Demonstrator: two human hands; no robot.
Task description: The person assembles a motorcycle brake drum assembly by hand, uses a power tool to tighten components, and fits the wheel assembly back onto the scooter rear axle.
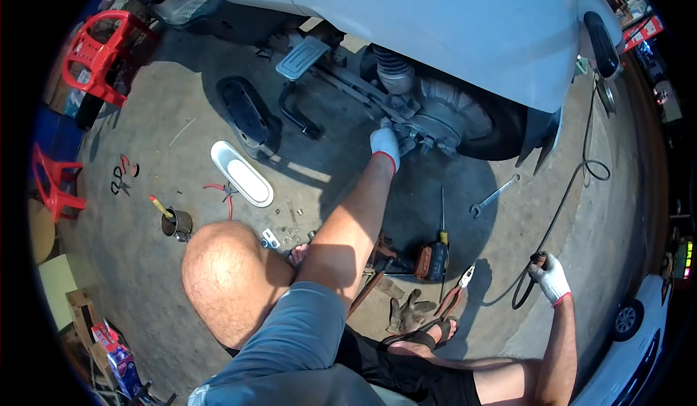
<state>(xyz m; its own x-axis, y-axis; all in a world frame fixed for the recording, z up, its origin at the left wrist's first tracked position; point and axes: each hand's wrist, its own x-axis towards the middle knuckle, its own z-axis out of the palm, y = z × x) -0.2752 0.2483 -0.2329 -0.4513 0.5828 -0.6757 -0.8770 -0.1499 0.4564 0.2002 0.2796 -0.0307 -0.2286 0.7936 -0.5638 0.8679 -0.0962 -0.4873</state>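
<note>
My left hand [385, 145], in a white glove with a red cuff, reaches up to the brake drum [435, 116] of a pale scooter. Its fingers are closed at the small metal parts beside the drum; what they pinch is hidden. Well out to the right, my right hand [553, 281], gloved the same way, grips a thin black cable [557, 221] near one end. The cable loops beside the hand and runs up along the floor on the right.
Combination pliers [457, 290], a screwdriver [443, 217], a cordless drill [431, 261] and a grey glove [409, 312] lie near my foot. A wrench [495, 195] rests under the scooter body [435, 29]. A white oval cover [243, 174] and a metal mug [176, 224] stand left.
</note>
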